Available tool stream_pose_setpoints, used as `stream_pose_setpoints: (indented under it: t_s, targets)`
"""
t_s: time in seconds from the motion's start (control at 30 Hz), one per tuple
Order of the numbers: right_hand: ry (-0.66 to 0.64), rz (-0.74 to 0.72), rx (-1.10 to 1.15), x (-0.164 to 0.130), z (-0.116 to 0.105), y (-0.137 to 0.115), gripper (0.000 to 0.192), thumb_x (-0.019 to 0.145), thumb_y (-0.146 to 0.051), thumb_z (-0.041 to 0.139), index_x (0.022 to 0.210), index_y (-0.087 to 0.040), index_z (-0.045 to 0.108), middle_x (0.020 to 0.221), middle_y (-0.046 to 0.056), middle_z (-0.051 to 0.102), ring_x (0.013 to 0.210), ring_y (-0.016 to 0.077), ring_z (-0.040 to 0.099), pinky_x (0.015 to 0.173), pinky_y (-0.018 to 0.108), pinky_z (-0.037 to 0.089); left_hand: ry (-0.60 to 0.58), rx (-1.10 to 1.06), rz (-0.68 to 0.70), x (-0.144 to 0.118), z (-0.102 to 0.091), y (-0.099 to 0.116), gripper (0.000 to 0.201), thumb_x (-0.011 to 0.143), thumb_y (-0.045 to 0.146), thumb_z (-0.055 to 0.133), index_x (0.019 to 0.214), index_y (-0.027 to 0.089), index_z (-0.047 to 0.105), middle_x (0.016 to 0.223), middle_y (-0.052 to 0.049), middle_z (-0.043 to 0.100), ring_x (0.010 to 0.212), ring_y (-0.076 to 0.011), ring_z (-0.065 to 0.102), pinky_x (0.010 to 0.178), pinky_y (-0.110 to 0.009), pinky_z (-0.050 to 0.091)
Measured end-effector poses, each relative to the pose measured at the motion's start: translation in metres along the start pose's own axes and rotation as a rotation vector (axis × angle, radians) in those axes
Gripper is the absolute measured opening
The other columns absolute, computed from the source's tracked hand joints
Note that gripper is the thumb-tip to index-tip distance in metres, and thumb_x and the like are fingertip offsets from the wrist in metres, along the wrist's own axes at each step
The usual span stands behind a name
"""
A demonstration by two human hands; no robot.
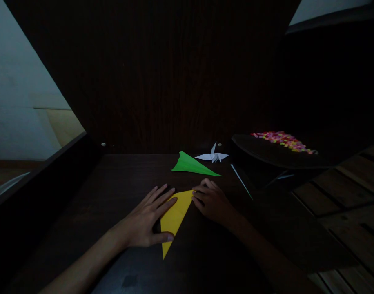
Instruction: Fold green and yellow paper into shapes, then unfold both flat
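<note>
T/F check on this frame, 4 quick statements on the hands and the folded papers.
1. The left hand lies flat on the yellow folded paper. True.
2. The right hand holds the green folded paper. False: its fingers are at the yellow paper's upper tip; the green one lies apart, untouched.
3. A white paper crane sits beyond the green paper. True.
4. The yellow paper is lifted off the dark wooden table. False: it lies on it.

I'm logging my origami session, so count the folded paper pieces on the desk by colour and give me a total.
Yellow: 1, the yellow folded paper under the left hand and right hand
Green: 1, the green folded paper
White: 1, the white paper crane
Total: 3
</note>
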State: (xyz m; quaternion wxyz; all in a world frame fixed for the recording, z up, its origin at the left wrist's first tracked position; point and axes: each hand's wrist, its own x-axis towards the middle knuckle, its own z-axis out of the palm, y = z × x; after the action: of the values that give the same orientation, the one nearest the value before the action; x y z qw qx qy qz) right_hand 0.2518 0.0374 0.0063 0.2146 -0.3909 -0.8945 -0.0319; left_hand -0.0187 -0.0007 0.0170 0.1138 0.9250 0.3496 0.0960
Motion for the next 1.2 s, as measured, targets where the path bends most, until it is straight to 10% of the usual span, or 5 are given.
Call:
stream_pose_setpoints:
  t_s: [0.5, 0.83, 1.2]
  targets:
    - [0.006, -0.044, 0.045, -0.006, -0.004, -0.004, 0.020, 0.081, -0.030, 0.068, 0.094, -0.015, 0.072, 0.108, 0.008, 0.072, 0.097, 0.0251, 0.056, 0.084, 0.042, 0.045, 0.075, -0.076, 0.068, -0.002, -0.016, 0.011, 0.036, 0.082, 0.039, 0.070, 0.109, 0.017, 0.064, 0.139, -0.016, 0.055, 0.133, -0.0355, 0.045, 0.106, -0.053, 0.043]
    - [0.019, -0.075, 0.013, -0.008, -0.001, -0.001, 0.028, 0.084, -0.039, 0.072, 0.098, -0.015, 0.073, 0.106, 0.009, 0.073, 0.098, 0.0271, 0.055, 0.086, 0.043, 0.044, 0.070, -0.038, 0.088, -0.005, -0.012, 0.007, 0.060, 0.076, 0.059, 0.072, 0.115, 0.015, 0.064, 0.138, -0.017, 0.056, 0.129, -0.0377, 0.050, 0.105, -0.056, 0.042]
    - [0.033, -0.136, -0.095, -0.009, 0.002, -0.002, 0.032, 0.083, -0.048, 0.072, 0.080, -0.017, 0.071, 0.088, 0.007, 0.073, 0.099, 0.0256, 0.056, 0.087, 0.040, 0.041, 0.096, 0.021, 0.033, -0.007, -0.017, 0.004, 0.042, 0.076, 0.035, 0.070, 0.114, 0.018, 0.067, 0.135, -0.014, 0.059, 0.125, -0.0362, 0.053, 0.104, -0.055, 0.045]
